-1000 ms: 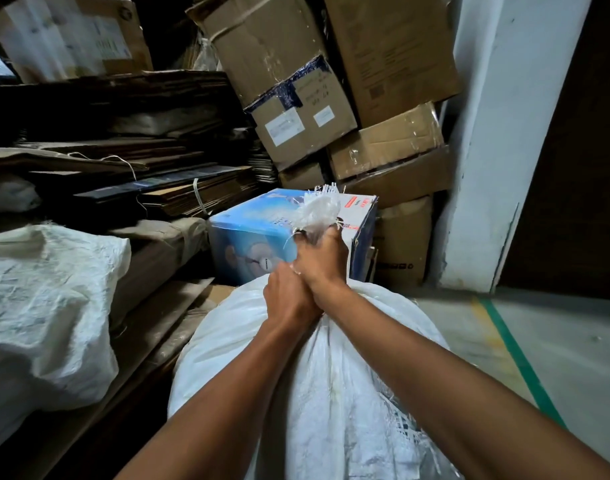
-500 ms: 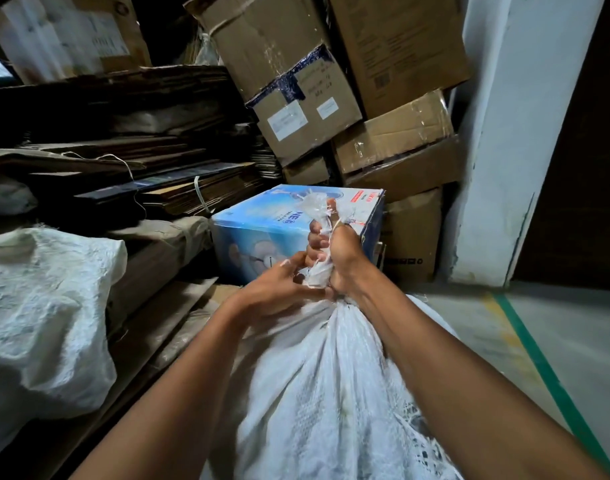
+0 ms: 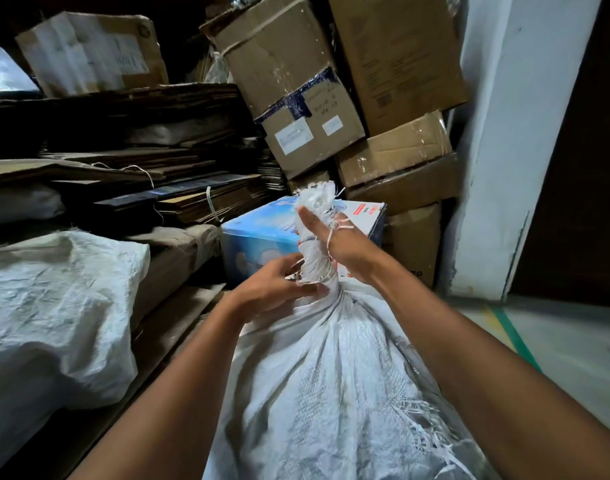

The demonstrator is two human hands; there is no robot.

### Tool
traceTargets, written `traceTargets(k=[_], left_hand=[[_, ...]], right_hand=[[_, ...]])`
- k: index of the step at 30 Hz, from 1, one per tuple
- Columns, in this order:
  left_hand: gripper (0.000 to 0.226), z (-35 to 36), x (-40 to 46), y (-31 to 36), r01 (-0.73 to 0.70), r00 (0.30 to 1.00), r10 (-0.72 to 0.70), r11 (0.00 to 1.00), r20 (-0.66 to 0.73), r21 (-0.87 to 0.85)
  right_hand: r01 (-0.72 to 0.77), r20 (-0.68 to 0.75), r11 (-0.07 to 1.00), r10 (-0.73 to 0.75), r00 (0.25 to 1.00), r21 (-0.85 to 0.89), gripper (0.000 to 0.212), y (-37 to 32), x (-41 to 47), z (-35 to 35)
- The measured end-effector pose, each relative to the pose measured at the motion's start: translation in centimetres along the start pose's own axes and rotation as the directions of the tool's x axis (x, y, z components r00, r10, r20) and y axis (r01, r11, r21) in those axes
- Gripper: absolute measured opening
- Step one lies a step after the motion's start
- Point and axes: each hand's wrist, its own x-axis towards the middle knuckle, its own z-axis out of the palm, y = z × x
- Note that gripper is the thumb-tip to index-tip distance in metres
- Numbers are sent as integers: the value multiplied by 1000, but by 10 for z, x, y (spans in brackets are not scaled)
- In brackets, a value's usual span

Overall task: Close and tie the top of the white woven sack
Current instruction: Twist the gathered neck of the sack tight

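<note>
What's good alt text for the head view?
The right hand grips the gathered neck of a white woven sack upright while the left hand works thin string at its base; stacked cardboard boxes stand behind.
</note>
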Motion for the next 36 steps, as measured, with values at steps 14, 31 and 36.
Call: traceTargets(k=[14,31,36], left_hand=[[55,-11,-9,16,88,994,-76,984,-82,155],[21,-84,-81,89,451,644,6,804,-765,386],[22,-103,-91,99,527,572,22,756,-820,388]], right_hand=[[97,-87,686,-228,970,-721,36,-25,-49,-23],[270,76,445,-407,910,-854,46,-68,-79,61],[299,87,476,-417,905,-827,44,-75,-80,70]])
